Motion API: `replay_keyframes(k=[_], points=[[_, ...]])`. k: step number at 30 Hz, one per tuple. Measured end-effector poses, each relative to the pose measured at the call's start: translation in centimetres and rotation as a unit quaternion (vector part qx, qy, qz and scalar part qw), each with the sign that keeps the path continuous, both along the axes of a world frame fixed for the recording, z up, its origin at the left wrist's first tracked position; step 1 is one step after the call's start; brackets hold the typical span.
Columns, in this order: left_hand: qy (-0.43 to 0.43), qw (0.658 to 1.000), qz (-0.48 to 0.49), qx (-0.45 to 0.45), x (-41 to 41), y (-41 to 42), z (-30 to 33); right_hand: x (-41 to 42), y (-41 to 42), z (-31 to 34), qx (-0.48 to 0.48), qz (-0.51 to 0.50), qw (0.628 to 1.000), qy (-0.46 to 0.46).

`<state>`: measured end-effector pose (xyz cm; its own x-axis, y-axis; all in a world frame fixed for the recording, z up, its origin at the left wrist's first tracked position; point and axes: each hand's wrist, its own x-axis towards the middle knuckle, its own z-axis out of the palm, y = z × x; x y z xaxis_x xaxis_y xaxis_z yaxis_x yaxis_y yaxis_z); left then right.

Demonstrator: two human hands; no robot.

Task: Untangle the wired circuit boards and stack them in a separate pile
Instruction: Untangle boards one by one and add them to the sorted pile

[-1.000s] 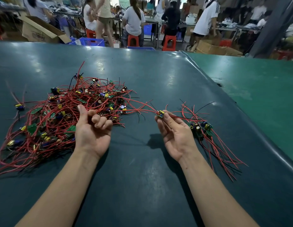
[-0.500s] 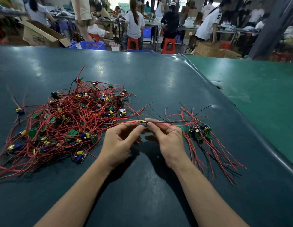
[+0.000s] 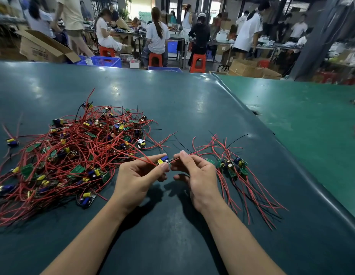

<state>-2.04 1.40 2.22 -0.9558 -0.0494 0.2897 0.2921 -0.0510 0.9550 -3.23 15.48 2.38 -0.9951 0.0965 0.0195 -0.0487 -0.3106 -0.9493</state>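
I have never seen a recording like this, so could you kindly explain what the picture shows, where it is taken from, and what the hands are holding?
There is no machine here: a person works with bare hands, filmed by a wide-angle camera worn on the head, looking down and forward. The dark green table carries a big tangled heap of small circuit boards with red wires on the left, and a smaller sorted pile on the right. Between them, the left hand pinches one small board, while the right hand pinches its wires. Other workers sit at benches behind.

Bare left hand (image 3: 139, 176), bare right hand (image 3: 198, 175), forearms unsleeved
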Motion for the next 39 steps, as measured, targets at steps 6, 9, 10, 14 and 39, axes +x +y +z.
replay_keyframes(k=[6, 9, 10, 14, 39], points=[[-0.011, 0.999, -0.018, 0.032, 0.2, 0.1, 0.1, -1.2, 1.6, 0.1, -0.028, -0.139, 0.990, 0.012], [-0.011, 0.999, -0.027, 0.034, 0.3, 0.2, 0.2, -1.7, 2.0, -0.4, -0.009, -0.193, 0.981, 0.025], [-0.011, 0.999, -0.024, 0.037, 0.2, 0.1, 0.2, -1.7, 2.0, -0.5, -0.005, -0.202, 0.979, 0.029], [-0.007, 0.999, -0.021, 0.040, 0.2, -0.1, 0.0, -2.1, 2.1, -0.8, -0.004, -0.234, 0.971, 0.043], [-0.001, 1.000, -0.021, 0.022, -0.1, -0.1, -0.1, -0.7, 1.2, 0.0, -0.046, -0.049, 0.998, -0.020]])
